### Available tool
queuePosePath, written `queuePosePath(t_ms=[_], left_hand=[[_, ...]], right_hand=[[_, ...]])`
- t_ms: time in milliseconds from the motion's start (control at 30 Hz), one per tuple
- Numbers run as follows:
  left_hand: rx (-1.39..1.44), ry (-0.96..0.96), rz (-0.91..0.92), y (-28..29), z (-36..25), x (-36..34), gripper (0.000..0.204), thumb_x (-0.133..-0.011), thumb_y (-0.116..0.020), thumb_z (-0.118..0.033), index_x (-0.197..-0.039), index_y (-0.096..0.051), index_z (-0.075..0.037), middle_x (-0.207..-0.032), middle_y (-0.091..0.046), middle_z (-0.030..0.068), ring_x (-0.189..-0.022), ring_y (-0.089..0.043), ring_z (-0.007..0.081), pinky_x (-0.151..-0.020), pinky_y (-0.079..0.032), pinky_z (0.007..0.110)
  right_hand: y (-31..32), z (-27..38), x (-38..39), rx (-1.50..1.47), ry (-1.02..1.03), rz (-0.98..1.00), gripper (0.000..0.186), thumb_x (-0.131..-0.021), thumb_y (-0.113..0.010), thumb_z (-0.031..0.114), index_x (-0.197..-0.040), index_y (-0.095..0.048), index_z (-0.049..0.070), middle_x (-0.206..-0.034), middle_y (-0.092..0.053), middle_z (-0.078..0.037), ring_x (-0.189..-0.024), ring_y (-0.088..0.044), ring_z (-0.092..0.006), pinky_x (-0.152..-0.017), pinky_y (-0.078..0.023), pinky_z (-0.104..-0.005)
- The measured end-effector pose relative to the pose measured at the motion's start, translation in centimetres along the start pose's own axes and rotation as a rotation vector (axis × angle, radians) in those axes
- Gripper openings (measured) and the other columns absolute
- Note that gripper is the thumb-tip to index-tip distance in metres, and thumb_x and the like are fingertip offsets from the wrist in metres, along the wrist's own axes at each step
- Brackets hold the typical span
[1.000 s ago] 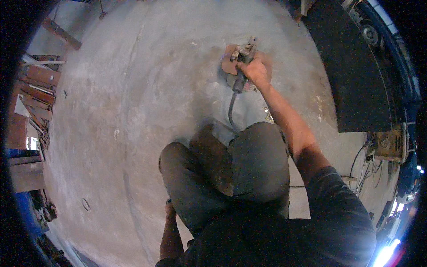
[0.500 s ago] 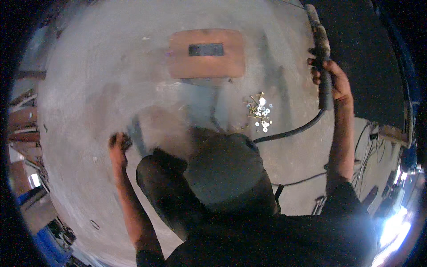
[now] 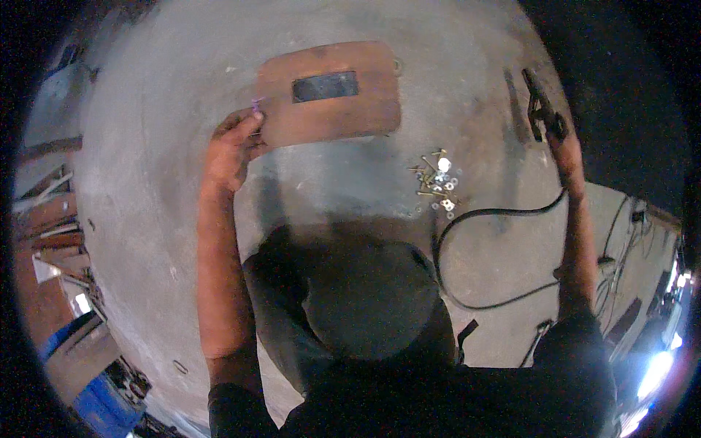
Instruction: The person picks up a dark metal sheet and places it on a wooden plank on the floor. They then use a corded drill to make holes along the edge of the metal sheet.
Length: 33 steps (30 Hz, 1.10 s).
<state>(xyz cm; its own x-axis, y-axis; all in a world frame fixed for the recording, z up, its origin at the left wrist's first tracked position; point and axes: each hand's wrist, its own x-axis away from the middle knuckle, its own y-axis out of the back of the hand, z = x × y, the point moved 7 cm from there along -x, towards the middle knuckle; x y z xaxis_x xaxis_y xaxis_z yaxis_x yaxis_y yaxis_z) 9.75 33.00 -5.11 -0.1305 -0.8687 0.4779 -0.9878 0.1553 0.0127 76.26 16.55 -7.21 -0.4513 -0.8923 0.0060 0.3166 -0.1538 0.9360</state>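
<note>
My left hand is at the near left edge of a flat reddish-brown panel, fingers closed on that edge beside a small purple piece. The panel has rounded corners and a dark rectangular opening. Far to the right, my right hand is closed around a dark corded tool, whose slim forked part points away from me. Blur and the fingers hide its exact kind. Its black cord loops over the floor.
Brass-coloured screws and pale washers lie in a small pile right of centre. A dark mat or board borders the right. Several cables run along the lower right. Wood pieces and a blue object stand at the left.
My left hand has moved forward to the panel's edge, and the panel sits slightly turned. The right hand's tool has tilted and swung lower, its cord now in a wider loop.
</note>
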Motion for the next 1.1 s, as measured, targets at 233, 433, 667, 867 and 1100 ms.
queuePosePath(t_ms=[233, 433, 667, 867, 1100], left_hand=[[0.269, -0.142, 0.074, 0.8, -1.6, 1.2, 0.052, -0.088, -0.073, -0.028, -0.13, -0.056, -0.002, -0.117, -0.064, 0.0071, -0.1, -0.061, 0.0199, -0.088, -0.05, 0.04], [0.437, -0.366, -0.176, 7.6, -4.7, 6.9, 0.051, -0.097, -0.063, -0.028, -0.138, -0.049, -0.001, -0.13, -0.06, 0.0081, -0.112, -0.058, 0.0228, -0.093, -0.046, 0.039], [0.637, -0.188, -0.495, 16.5, 12.7, 9.9, 0.04, -0.098, -0.063, -0.024, -0.134, -0.052, -0.012, -0.126, -0.06, 0.0024, -0.113, -0.056, 0.0201, -0.092, -0.045, 0.039], [0.598, 0.125, -0.451, 12.5, 24.1, 10.9, 0.037, -0.094, -0.069, -0.027, -0.125, -0.058, -0.01, -0.109, -0.065, 0.0012, -0.098, -0.062, 0.0213, -0.08, -0.05, 0.037], [-0.129, 0.296, -0.024, 3.4, 20.8, 12.4, 0.029, -0.095, -0.061, -0.025, -0.114, -0.063, -0.004, -0.094, -0.066, 0.0072, -0.076, -0.064, 0.018, -0.066, -0.054, 0.033]], right_hand=[[-13.4, 9.4, 6.2, 0.128, -0.221, -0.095, 0.067, -0.089, -0.066, 0.027, -0.15, -0.04, 0.017, -0.142, -0.045, -0.028, -0.127, -0.048, -0.0471, -0.1, -0.046, -0.0519], [-15.5, 8.6, 6.8, 0.0, -0.116, -0.082, 0.071, -0.086, -0.069, 0.025, -0.15, -0.04, 0.016, -0.142, -0.043, -0.029, -0.13, -0.044, -0.0467, -0.107, -0.042, -0.0487], [-7.5, 21.2, 6.0, -0.294, 0.106, -0.028, 0.033, -0.091, -0.065, 0.017, -0.122, -0.066, 0.006, -0.116, -0.068, -0.019, -0.11, -0.064, -0.0347, -0.096, -0.048, -0.0398], [-6.1, 39.3, 5.0, -0.182, 0.535, 0.19, 0.021, -0.093, -0.059, 0.014, -0.107, -0.069, 0.003, -0.102, -0.073, -0.015, -0.096, -0.071, -0.0339, -0.083, -0.054, -0.0428], [-15.2, 46.1, 3.6, 0.346, 0.615, 0.541, 0.033, -0.094, -0.05, 0.012, -0.124, -0.062, 0.008, -0.097, -0.071, -0.023, -0.093, -0.071, -0.0384, -0.075, -0.057, -0.0514]])
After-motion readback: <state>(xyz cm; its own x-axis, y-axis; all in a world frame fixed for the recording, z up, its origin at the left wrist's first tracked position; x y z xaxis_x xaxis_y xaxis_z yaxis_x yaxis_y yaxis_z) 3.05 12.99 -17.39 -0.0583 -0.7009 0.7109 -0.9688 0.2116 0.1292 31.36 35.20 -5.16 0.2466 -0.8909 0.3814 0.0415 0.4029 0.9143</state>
